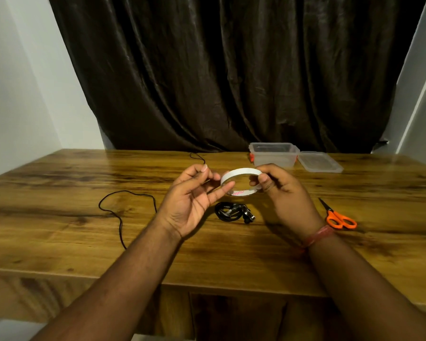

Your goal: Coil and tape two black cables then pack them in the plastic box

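White tape roll (241, 181) is being pinched by the right hand (283, 193) while the left hand (192, 200), fingers loosely spread, is touching its edge; the coiled cable (231, 212) may be springing loose untaped

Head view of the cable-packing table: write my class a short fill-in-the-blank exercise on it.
1. The right hand grips a white roll of ____.
2. The scissors have ____ handles.
3. The plastic box stands open, its ____ lying beside it.
4. One black cable lies coiled; the other cable lies ____.

Missing words: tape; orange; lid; uncoiled
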Demonstrator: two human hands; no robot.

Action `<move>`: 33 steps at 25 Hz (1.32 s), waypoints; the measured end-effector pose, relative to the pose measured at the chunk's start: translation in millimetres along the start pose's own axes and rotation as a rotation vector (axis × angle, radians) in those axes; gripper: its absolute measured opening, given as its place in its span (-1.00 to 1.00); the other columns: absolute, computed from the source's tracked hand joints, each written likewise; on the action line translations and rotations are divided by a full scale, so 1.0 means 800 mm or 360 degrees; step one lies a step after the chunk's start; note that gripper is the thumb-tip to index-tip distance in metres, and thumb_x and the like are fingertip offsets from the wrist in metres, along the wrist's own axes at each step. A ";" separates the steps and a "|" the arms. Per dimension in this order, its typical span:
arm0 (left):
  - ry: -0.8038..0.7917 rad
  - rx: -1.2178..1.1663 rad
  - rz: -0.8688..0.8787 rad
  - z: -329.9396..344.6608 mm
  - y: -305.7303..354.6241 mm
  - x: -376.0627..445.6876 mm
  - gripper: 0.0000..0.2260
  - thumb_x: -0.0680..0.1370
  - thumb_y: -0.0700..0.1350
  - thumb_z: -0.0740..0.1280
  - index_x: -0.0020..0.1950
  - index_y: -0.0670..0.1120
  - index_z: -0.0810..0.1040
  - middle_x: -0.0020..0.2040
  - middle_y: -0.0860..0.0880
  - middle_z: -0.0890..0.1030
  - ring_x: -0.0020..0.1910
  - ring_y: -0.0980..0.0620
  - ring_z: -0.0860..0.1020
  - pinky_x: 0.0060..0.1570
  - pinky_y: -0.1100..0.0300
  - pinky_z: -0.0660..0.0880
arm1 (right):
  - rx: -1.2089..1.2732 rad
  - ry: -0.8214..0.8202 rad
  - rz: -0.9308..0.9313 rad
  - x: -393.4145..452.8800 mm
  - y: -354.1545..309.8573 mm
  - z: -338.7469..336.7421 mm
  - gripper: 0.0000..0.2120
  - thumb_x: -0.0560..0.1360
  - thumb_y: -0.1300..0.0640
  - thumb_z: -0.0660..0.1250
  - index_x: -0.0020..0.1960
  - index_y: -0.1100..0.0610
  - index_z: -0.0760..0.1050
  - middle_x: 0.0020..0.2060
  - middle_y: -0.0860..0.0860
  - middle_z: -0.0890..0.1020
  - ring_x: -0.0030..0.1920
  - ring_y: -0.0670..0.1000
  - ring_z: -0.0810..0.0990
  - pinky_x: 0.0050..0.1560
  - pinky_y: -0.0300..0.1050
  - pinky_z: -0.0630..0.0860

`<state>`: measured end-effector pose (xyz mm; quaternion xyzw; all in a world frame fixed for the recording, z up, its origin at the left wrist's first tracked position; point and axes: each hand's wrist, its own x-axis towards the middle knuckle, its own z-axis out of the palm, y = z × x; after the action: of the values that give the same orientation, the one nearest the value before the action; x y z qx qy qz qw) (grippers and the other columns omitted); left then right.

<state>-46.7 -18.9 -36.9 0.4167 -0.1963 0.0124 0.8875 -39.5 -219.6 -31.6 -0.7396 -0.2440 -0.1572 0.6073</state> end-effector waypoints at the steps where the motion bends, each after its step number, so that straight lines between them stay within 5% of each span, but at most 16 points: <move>1: -0.0020 -0.0015 0.0000 0.000 0.000 0.000 -0.97 0.55 -0.24 0.27 -0.07 -0.19 0.48 -0.17 -0.13 0.57 -0.08 0.00 0.62 0.12 -0.12 0.58 | 0.0048 0.0010 0.0029 0.000 0.002 0.001 -0.80 0.64 0.16 0.17 0.02 0.00 0.57 -0.11 -0.06 0.65 -0.07 -0.18 0.60 -0.09 -0.37 0.48; 10: 0.0063 0.0118 0.0093 0.008 -0.002 -0.001 -0.96 0.56 -0.20 0.21 -0.04 -0.15 0.43 -0.14 -0.20 0.66 0.00 -0.09 0.66 0.12 -0.10 0.59 | 0.0099 0.0008 0.0186 0.004 0.012 0.001 -0.79 0.63 0.14 0.19 0.05 -0.03 0.60 -0.06 -0.08 0.67 0.03 -0.07 0.62 0.11 -0.03 0.54; 18: 0.0304 0.0262 0.0100 0.008 -0.002 0.000 -0.87 0.63 -0.23 0.19 -0.06 -0.14 0.50 -0.06 -0.27 0.67 0.14 -0.21 0.63 0.18 -0.09 0.57 | -0.0221 0.0070 0.0183 0.003 0.013 -0.002 -0.82 0.58 0.14 0.29 0.10 -0.09 0.57 0.02 -0.17 0.62 0.08 -0.18 0.57 0.09 -0.17 0.50; 22: 0.0377 0.0322 0.0120 0.010 -0.001 -0.003 -0.86 0.64 -0.23 0.20 -0.06 -0.13 0.52 -0.02 -0.28 0.67 0.16 -0.23 0.63 0.22 -0.09 0.54 | -0.0712 0.0315 0.0217 0.001 0.004 -0.043 -0.90 0.58 0.08 0.29 0.06 -0.05 0.54 0.01 -0.10 0.58 0.04 -0.07 0.53 0.04 -0.08 0.47; 28: 0.0443 0.0353 0.0211 0.010 0.001 0.002 -0.87 0.64 -0.22 0.21 -0.06 -0.13 0.52 -0.08 -0.22 0.70 0.10 -0.16 0.66 0.20 -0.04 0.56 | -0.1949 -0.0145 0.0691 -0.042 -0.014 -0.136 -0.89 0.52 -0.07 0.32 -0.12 -0.07 0.46 -0.18 -0.04 0.51 -0.17 -0.01 0.51 -0.15 -0.02 0.53; 33: 0.0539 0.0275 0.0361 0.005 0.004 0.003 -0.87 0.65 -0.23 0.21 -0.05 -0.11 0.51 -0.13 -0.14 0.70 0.06 -0.10 0.67 0.20 -0.04 0.56 | -0.2086 -0.0262 0.0722 -0.055 -0.003 -0.140 -0.83 0.42 -0.09 0.43 -0.14 -0.08 0.46 -0.20 -0.09 0.48 -0.21 -0.08 0.50 -0.19 -0.11 0.54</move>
<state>-46.5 -20.1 -31.5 0.4584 -0.0882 0.1987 0.8617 -70.6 -336.0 -29.2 -0.9957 0.0165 -0.0847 0.0331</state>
